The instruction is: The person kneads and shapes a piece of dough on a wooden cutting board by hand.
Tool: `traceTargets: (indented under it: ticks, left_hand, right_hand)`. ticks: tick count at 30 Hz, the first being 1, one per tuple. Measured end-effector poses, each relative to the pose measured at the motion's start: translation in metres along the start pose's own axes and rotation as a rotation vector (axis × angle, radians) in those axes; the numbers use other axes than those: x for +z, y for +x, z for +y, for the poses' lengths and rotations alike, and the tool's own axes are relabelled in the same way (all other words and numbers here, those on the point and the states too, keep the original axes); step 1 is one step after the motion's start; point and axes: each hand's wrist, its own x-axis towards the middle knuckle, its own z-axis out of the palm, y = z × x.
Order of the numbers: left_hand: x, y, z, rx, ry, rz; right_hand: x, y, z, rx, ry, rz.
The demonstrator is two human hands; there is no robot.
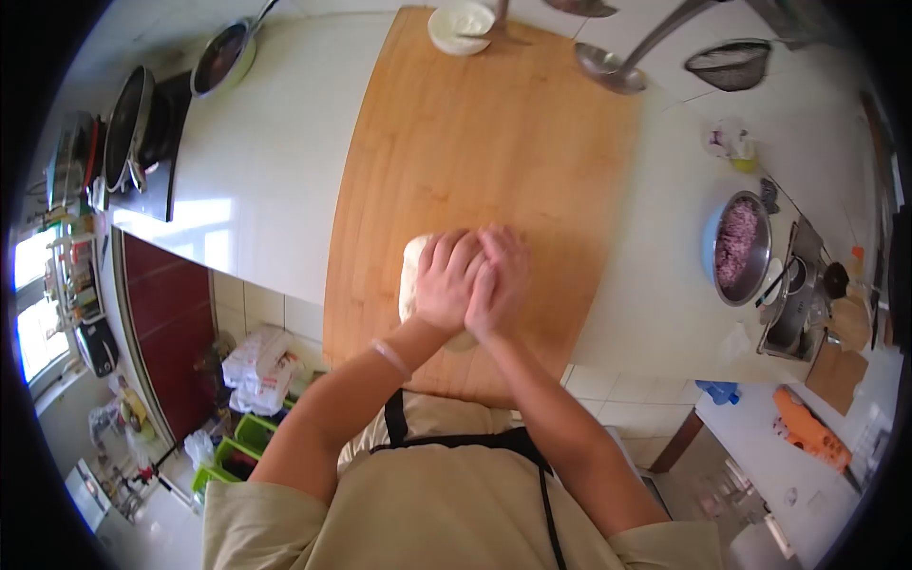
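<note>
A lump of pale dough (411,274) lies on a wooden board (494,152), partly covered by my two hands. My left hand (448,277) presses down on the dough with its fingers bent over it, and a band circles that wrist. Close against it, my right hand (500,275) bears on the dough too, slightly blurred. The two hands touch and overlap at the thumbs. Dough shows at the left of my left hand and a little below the wrists; the rest is hidden underneath.
At the board's far edge stands a white bowl (461,28) with white contents. A ladle (611,69) and a mesh strainer (730,65) are at the upper right. Right of the board is a metal bowl (742,249) of purplish grains. Pans (130,128) stand at the left.
</note>
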Motion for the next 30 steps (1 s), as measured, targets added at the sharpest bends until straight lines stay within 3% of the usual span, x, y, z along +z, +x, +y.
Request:
traceTargets:
  ticks: [2, 4, 5, 7, 9, 11, 15, 17, 19, 20, 21, 23, 25, 27, 30]
  left_hand:
    - [0.01, 0.024, -0.005, -0.045, -0.024, -0.035]
    - [0.019, 0.043, -0.008, -0.104, -0.006, -0.038]
    - [0.02, 0.052, -0.007, -0.1, -0.015, -0.037]
    - [0.0, 0.083, 0.0, -0.299, 0.089, -0.558]
    - [0.005, 0.087, -0.002, -0.304, 0.071, -0.471]
    - [-0.003, 0.086, 0.004, -0.346, 0.014, -0.478]
    - [-0.007, 0.064, -0.003, -0.315, -0.066, -0.49]
    - [-0.059, 0.068, 0.007, -0.354, -0.157, -0.542]
    - [-0.086, 0.058, 0.022, -0.317, -0.075, -0.636]
    - [-0.088, 0.048, 0.028, -0.274, -0.019, -0.644]
    - [-0.081, 0.011, 0.038, -0.407, -0.119, -0.399]
    - [-0.099, 0.0, 0.05, -0.291, 0.06, -0.56]
    - [-0.06, -0.062, 0.033, -0.198, -0.05, -0.09]
    - [-0.041, -0.095, 0.025, -0.05, -0.029, 0.135]
    - [-0.031, -0.119, 0.036, -0.051, -0.007, 0.17]
  right_hand:
    - [0.013, 0.017, 0.016, 0.021, 0.031, 0.016]
    - [0.02, 0.035, 0.02, 0.222, 0.084, 0.112]
    - [0.021, 0.043, 0.022, 0.221, 0.076, 0.117]
    - [0.022, 0.059, 0.025, 0.49, 0.068, 0.104]
    - [0.025, 0.074, 0.029, 0.459, 0.089, 0.142]
    - [0.018, 0.076, 0.018, 0.569, 0.039, 0.109]
    - [0.013, 0.055, 0.024, 0.357, 0.117, 0.168]
    - [-0.009, 0.035, 0.002, 0.234, 0.226, 0.125]
    - [-0.03, 0.019, -0.029, 0.53, 0.504, 0.033]
    - [-0.024, 0.012, -0.028, 0.453, 0.443, 0.124]
    - [-0.028, -0.006, -0.07, 0.421, 0.013, 0.087]
    - [-0.028, -0.02, -0.064, 0.359, -0.15, -0.071]
    - [-0.029, -0.061, -0.071, -0.043, -0.274, 0.02]
    - [-0.038, -0.081, -0.07, -0.16, -0.262, -0.031]
    - [-0.045, -0.101, -0.054, -0.246, -0.223, -0.025]
